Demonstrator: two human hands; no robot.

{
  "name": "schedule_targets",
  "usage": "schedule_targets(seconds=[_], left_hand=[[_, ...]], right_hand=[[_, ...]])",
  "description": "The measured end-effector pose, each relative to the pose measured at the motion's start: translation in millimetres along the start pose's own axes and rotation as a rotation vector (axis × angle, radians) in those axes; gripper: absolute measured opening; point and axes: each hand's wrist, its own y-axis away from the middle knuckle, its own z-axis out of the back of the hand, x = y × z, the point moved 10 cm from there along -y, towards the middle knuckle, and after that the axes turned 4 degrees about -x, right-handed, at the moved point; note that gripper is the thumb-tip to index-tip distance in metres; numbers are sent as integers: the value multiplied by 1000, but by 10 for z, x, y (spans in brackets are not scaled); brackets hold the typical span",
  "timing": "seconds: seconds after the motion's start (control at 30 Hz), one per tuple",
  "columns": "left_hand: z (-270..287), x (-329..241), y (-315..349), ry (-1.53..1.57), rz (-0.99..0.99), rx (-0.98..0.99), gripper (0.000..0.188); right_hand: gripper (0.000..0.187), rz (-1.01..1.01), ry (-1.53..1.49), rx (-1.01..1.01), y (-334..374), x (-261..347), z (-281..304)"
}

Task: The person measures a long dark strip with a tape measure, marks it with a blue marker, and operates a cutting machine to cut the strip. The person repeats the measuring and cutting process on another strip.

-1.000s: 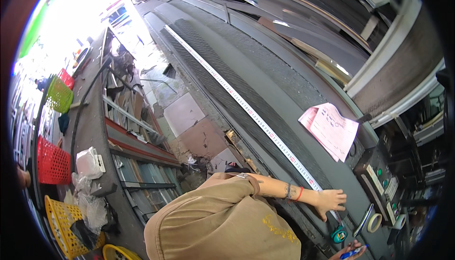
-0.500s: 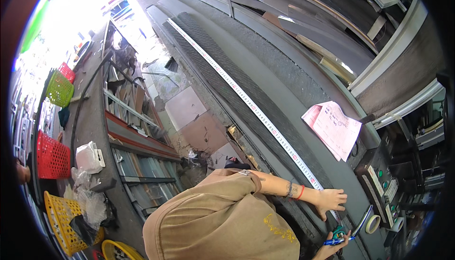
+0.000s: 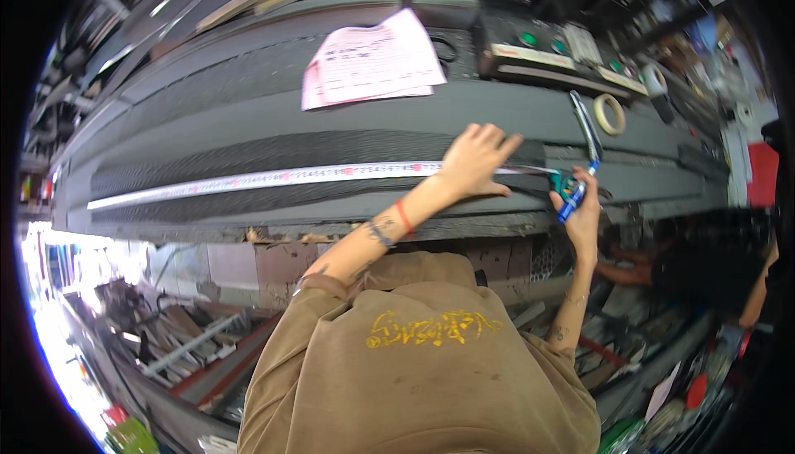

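Observation:
A white tape measure blade (image 3: 315, 176) lies stretched along a dark, finely ribbed strip (image 3: 248, 154) on the long grey bench. My left hand (image 3: 479, 162) lies over the blade near its right end, fingers spread and palm down. Farther right, my right hand (image 3: 586, 210) is closed around the teal tape measure case (image 3: 565, 183). A blue pen (image 3: 571, 204) is held in the same hand, sticking out past the fingers. Just beyond that hand, a slim silver tool (image 3: 585, 123), perhaps a cutter, lies on the bench.
Pink written sheets (image 3: 373, 65) lie at the bench's back. A cream tape roll (image 3: 610, 114) sits near a control box (image 3: 530, 56) with green buttons. Racks of profile offcuts (image 3: 190, 346) stand behind me. At the right is another person (image 3: 704, 280) in dark clothing.
My view has swung to the right, so the bench now runs across the picture. My left hand stays on the tape blade; my right hand still holds the case and pen, now more fully seen.

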Motion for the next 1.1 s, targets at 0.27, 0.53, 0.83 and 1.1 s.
schedule_targets(seconds=[0.27,0.53,0.83,1.1], left_hand=[[330,332,377,-116,-3,44,83],[220,409,436,-60,30,159,79],[272,426,430,-45,10,85,81],[308,423,420,-5,22,68,79]], right_hand=[[54,-48,-30,58,-53,-11,-2],[54,-19,71,78,-12,-17,-2],[52,53,53,-134,100,92,122],[33,89,-326,-516,166,325,129]])
